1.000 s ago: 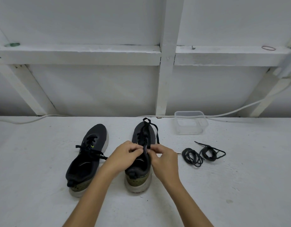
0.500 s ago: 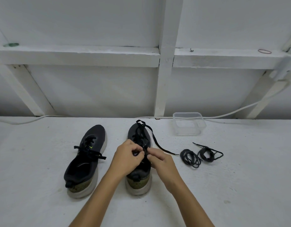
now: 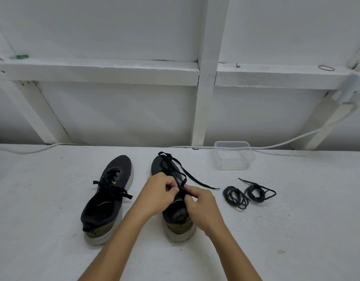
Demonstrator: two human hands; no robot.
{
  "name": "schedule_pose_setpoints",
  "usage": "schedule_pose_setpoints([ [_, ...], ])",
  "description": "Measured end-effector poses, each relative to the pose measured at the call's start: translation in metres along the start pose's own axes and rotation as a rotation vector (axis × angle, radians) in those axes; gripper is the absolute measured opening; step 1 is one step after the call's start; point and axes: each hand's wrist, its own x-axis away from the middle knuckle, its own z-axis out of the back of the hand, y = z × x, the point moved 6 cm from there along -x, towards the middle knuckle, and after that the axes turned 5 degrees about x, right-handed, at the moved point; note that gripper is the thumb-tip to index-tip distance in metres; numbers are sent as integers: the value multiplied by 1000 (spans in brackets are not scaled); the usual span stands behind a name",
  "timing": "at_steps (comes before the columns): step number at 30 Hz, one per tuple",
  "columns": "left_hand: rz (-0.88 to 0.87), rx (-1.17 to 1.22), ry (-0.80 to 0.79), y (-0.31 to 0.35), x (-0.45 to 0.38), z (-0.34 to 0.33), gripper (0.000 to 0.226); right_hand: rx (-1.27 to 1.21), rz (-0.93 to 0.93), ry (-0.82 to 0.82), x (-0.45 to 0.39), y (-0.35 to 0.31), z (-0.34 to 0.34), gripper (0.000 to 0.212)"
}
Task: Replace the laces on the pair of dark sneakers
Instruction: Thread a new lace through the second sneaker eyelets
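Fingers of both hands, left hand point(image 3: 158, 191) and right hand point(image 3: 201, 205), pinch the lace point(image 3: 176, 169) on the right shoe point(image 3: 176, 216); best loosened row by row.

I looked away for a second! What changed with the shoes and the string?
The lace of the right sneaker slid out, its loose end now lying rightward on the table. Both hands, left and right, still pinch it. The left sneaker, coiled laces and tub stayed put.

No readable text, nos. or brand names showing anywhere. Only mark: a small yellow-green logo tick sitting on the tongue of the left dark fabric sneaker point(image 3: 108, 197), too small to ID.
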Motion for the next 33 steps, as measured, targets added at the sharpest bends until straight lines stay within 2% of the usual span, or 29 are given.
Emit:
schedule_pose_setpoints([
  [4, 17, 74, -70, -2, 1, 3, 19, -17, -15, -5, 1, 0, 2, 51],
  [7, 104, 393, -181, -11, 5, 13, 18, -50, -57, 2, -3, 2, 7, 48],
  [9, 101, 450, -211, -12, 10, 21, 18, -30, -82, -43, -4, 1, 5, 46],
  [12, 73, 431, -130, -7, 14, 26, 15, 37, -139, -116, -7, -8, -1, 34],
  [14, 0, 283, -7, 1, 13, 31, 13, 96, -166, -144, -8, -14, -6, 20],
  [16, -71, 151, 68, 11, 10, 36, 11, 156, -161, -143, -8, -18, -13, 26],
  [18, -35, 194, 5, 12, 8, 35, 12, 215, -159, -109, -7, -20, -19, 34],
  [20, 20, 319, -98, 10, 10, 29, 15, 275, -165, -69, -8, -19, -22, 40],
  [22, 48, 549, -117, 9, 11, 27, 19, 305, -172, -37, -10, -18, -22, 38],
  [25, 110, 1166, 49, 3, 9, 43, 24, 288, -193, -20, -11, -14, -21, 27],
  [26, 113, 1253, 129, -3, 9, 50, 25, 276, -197, -18, -10, -14, -20, 26],
  [27, 100, 1161, 202, -9, 9, 59, 25, 262, -197, -14, -10, -13, -20, 25],
  [29, 30, 557, 240, -11, 8, 66, 24, 239, -193, -3, -9, -13, -19, 24],
  [30, -29, 257, 193, -6, 7, 60, 22, 232, -192, -1, -9, -13, -19, 24],
  [31, -74, 64, 107, -1, 4, 50, 19, 226, -189, -3, -9, -13, -19, 24],
  [33, -79, -174, -58, 4, 1, 31, 15, 211, -181, -12, -8, -13, -19, 22],
])
